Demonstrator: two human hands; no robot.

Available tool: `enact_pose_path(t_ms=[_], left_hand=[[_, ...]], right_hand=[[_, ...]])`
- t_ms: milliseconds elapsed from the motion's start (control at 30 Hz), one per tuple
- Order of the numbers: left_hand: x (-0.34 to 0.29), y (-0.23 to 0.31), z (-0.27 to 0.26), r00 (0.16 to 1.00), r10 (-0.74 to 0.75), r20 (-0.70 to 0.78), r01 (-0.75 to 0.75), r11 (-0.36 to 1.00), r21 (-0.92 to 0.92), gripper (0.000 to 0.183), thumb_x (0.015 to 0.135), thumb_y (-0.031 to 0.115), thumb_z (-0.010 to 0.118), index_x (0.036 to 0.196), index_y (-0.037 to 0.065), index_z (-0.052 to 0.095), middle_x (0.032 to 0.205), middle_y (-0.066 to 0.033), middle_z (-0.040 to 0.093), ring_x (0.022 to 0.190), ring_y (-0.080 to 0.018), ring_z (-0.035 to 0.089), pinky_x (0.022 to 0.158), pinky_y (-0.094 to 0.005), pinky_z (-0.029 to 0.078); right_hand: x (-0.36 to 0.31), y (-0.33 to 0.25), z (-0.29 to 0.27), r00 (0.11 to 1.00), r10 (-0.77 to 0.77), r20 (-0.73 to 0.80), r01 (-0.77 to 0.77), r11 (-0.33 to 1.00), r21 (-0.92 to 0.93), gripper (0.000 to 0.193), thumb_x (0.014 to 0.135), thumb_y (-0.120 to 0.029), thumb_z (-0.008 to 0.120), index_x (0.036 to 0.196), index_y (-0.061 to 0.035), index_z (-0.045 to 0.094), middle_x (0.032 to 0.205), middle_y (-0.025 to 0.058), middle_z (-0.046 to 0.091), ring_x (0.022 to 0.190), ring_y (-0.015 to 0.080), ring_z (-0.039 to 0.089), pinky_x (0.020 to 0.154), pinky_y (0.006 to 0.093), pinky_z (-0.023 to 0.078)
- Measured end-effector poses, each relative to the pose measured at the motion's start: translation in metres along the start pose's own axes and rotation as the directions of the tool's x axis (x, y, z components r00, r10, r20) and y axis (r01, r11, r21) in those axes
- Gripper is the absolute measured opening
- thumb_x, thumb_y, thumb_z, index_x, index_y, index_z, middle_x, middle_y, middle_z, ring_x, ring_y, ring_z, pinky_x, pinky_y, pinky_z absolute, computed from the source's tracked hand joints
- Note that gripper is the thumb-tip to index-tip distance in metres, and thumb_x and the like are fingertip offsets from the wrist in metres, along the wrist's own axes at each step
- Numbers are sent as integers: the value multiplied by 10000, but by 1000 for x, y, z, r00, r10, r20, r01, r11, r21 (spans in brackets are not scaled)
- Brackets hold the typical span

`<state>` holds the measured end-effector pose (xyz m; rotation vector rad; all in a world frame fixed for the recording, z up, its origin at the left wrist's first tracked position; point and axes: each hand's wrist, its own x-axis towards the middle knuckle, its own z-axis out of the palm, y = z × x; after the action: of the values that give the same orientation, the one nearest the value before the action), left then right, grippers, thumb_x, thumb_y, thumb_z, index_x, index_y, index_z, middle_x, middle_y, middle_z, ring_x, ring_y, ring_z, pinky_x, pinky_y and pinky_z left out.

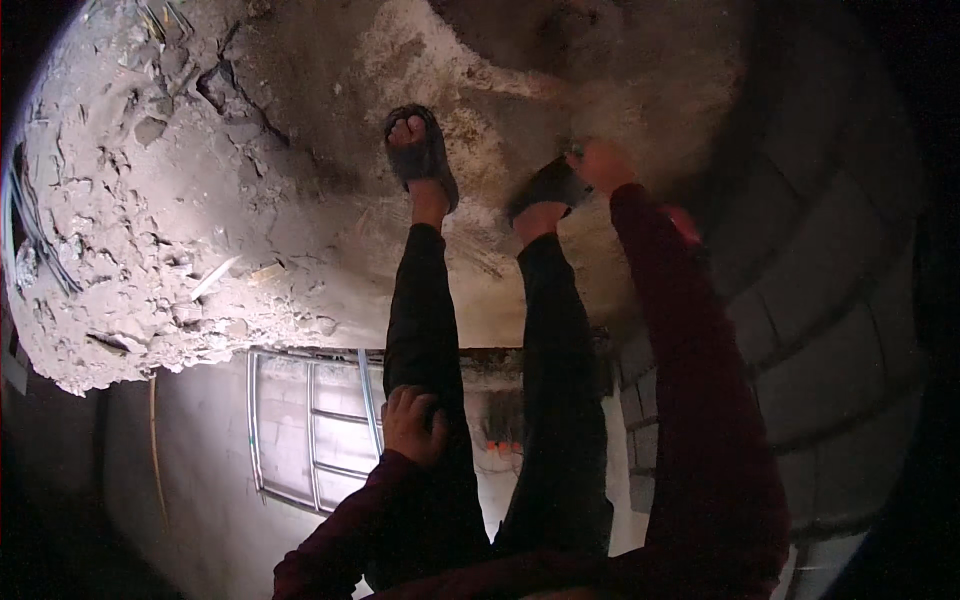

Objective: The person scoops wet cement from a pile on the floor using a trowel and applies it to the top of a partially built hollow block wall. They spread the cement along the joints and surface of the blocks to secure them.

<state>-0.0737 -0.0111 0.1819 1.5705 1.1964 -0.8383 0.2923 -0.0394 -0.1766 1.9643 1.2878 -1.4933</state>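
My left hand (414, 426) rests on my left trouser leg near the knee, its fingers loosely bent and apart, with nothing in it. Stretched far forward, my right hand (603, 167) is low over the floor beside my right foot. Its fingers are closed at a small dark thing whose kind I cannot make out in the dim, blurred patch. A dark slipper (558, 184) on my right foot is right by this hand. The other slipper (410, 155) is on my left foot, on the stained floor (340, 200).
Rough, lumpy rubble (130, 220) covers the left side, with a pale strip (215, 278) lying on it. Thin cables or rods (40, 235) curve at the far left. A block wall (820, 330) stands close on the right. A metal ladder-like frame (312, 430) shows at the lower left.
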Motion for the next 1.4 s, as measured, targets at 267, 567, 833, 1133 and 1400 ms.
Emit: enact_pose_path(t_ms=[267,567,833,1133,1400], left_hand=[[9,17,-10,1000,-27,-10,26,998,-52,199,711,138,566,893,58,556,1003,-138,546,1034,-356,469,874,-463,352],[16,2,-16,987,-141,-78,132,985,-114,461,713,211,617,1132,73,481,1273,-215,389,1178,-398,374,961,-482,319],[99,-33,11,933,-338,119,339,941,17,979,686,399,698,1434,150,117,1429,-230,197,1296,-403,247,1037,-497,266],[96,-35,17,932,-344,112,344,939,14,986,670,395,688,1435,157,114,1423,-228,219,1286,-395,271,1015,-496,296],[99,-40,16,942,-321,101,324,946,-9,978,695,431,675,1438,157,102,1399,-262,239,1222,-414,342,959,-461,373]], right_hand=[[65,12,-117,989,-96,-108,116,975,190,556,822,-543,543,871,5,622,716,99,585,665,202,562,609,386,445],[-11,54,-132,994,91,-57,-78,978,192,576,839,-491,543,1164,-14,547,949,177,636,886,317,610,791,439,464],[26,-102,16,993,-116,-13,110,890,443,569,888,-468,452,1052,68,552,899,231,601,809,381,587,752,471,475],[160,-116,-129,885,98,-456,211,789,577,525,886,-464,493,802,50,559,599,124,510,530,238,499,554,370,435],[18,-66,-164,989,112,-98,110,-108,988,285,920,-356,491,824,-89,522,564,-28,421,468,88,391,488,259,344]])
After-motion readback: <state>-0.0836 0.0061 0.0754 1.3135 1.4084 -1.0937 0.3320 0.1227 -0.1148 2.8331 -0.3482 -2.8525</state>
